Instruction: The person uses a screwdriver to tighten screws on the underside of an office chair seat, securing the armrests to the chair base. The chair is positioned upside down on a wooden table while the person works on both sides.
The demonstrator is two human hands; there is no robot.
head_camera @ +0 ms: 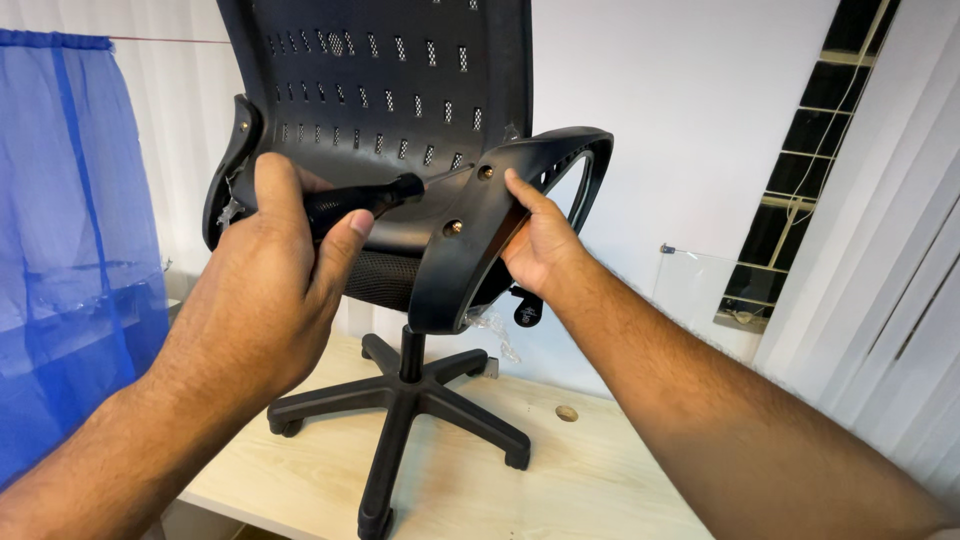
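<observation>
A black office chair (385,70) with a perforated back stands on a light wooden tabletop (560,480). My left hand (270,280) is wrapped around the black handle of a screwdriver (365,200), whose thin shaft points right at the upper screw (486,172) of the chair's right armrest (470,250). A second brass screw (452,228) sits lower on that armrest. My right hand (540,240) grips the armrest's outer edge from the right, thumb on its face.
The chair's five-legged base (400,410) rests on the tabletop near its front edge. A blue mesh curtain (70,230) hangs at left, white vertical blinds (880,250) and a dark window at right. A small round hole (567,413) marks the tabletop.
</observation>
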